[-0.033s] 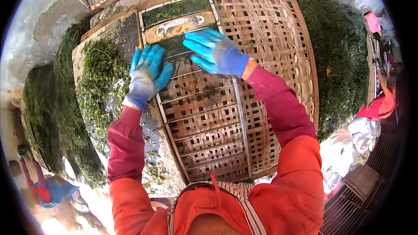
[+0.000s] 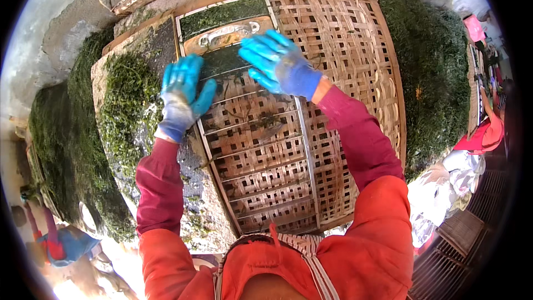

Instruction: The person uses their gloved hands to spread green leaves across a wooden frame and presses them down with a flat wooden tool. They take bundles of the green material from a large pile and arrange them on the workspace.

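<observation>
Risk noted: slatted frame (image 2: 307,153) could skew.
Uneven pressure from left hand (image 2: 180,93) or right hand (image 2: 282,66), both open with nothing gripped, might tear the green layer (image 2: 225,13).

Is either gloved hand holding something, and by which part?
Nothing appears held; the blue-gloved left hand and right hand are open over the slatted, pale-edged rectangular frame.

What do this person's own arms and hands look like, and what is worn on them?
The left hand and right hand wear matching gloves: bright blue fingers, greyish patches on the backs, deeper violet-blue cuffs. The lower sleeves are maroon; the upper sleeves are orange-red.
</observation>
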`<state>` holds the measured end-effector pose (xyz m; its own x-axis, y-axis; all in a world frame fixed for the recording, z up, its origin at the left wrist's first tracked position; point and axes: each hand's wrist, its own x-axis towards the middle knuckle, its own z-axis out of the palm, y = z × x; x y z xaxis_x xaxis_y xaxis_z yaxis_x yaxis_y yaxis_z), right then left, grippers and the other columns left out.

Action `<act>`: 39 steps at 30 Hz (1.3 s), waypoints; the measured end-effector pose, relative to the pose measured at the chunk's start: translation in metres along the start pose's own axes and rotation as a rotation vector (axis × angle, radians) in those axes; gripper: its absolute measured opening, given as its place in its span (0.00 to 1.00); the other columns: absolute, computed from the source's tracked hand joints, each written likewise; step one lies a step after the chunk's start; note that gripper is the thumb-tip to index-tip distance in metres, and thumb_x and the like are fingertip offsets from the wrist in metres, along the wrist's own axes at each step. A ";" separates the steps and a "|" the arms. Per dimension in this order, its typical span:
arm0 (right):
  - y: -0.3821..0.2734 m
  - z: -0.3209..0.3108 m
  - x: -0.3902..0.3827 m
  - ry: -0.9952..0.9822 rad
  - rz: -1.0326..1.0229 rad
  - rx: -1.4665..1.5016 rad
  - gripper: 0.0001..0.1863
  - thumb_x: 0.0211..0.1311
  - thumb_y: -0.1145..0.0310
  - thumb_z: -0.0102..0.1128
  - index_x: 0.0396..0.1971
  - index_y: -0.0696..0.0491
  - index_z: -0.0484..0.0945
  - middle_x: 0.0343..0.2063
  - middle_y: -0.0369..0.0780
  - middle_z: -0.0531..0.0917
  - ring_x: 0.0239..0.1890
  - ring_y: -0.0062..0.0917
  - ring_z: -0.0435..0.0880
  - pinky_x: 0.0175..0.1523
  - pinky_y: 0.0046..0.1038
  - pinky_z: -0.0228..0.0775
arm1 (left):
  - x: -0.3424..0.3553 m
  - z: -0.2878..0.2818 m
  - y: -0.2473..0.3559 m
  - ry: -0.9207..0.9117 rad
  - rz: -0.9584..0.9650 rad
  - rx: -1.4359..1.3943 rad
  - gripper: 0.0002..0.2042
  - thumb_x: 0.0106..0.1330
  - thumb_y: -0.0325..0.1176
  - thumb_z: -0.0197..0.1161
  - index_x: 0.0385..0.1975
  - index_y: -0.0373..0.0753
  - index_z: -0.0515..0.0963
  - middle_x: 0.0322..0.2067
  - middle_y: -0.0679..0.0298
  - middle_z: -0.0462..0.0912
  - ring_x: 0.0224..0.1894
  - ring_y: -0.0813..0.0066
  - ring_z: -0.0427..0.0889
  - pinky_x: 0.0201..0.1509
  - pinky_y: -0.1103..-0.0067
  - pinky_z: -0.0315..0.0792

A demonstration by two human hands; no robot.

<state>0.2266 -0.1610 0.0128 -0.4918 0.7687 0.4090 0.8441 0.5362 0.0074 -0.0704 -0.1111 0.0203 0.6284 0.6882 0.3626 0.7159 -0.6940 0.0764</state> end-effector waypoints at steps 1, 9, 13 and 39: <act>0.002 -0.006 -0.004 -0.080 0.078 -0.188 0.30 0.75 0.50 0.49 0.70 0.51 0.70 0.70 0.42 0.72 0.74 0.37 0.65 0.80 0.46 0.45 | 0.008 0.010 -0.009 0.203 -0.013 -0.029 0.29 0.72 0.50 0.58 0.68 0.38 0.71 0.65 0.46 0.75 0.70 0.43 0.70 0.78 0.56 0.55; 0.006 -0.021 0.010 -0.619 0.242 -0.321 0.34 0.79 0.46 0.35 0.73 0.53 0.65 0.75 0.43 0.64 0.80 0.37 0.51 0.82 0.47 0.28 | 0.101 0.033 0.004 0.058 -0.200 -0.175 0.19 0.71 0.47 0.63 0.52 0.40 0.82 0.70 0.49 0.70 0.77 0.42 0.55 0.80 0.56 0.48; 0.016 -0.025 0.006 -0.563 0.156 -0.312 0.32 0.78 0.45 0.38 0.68 0.52 0.72 0.70 0.45 0.72 0.76 0.37 0.62 0.80 0.44 0.40 | 0.118 0.023 -0.002 0.013 0.041 0.296 0.14 0.64 0.43 0.68 0.41 0.42 0.82 0.68 0.53 0.73 0.77 0.45 0.58 0.80 0.54 0.48; -0.039 -0.012 -0.189 0.261 0.803 0.262 0.25 0.82 0.63 0.46 0.71 0.61 0.66 0.70 0.46 0.71 0.70 0.32 0.70 0.74 0.32 0.60 | -0.249 -0.099 -0.206 0.379 -0.536 0.353 0.25 0.69 0.41 0.68 0.61 0.34 0.73 0.53 0.60 0.83 0.56 0.69 0.80 0.58 0.75 0.76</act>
<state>0.2897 -0.3314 -0.0537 0.3196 0.8607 0.3963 0.8222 -0.0440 -0.5675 -0.4045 -0.1611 0.0064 0.0631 0.7487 0.6599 0.9901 -0.1303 0.0531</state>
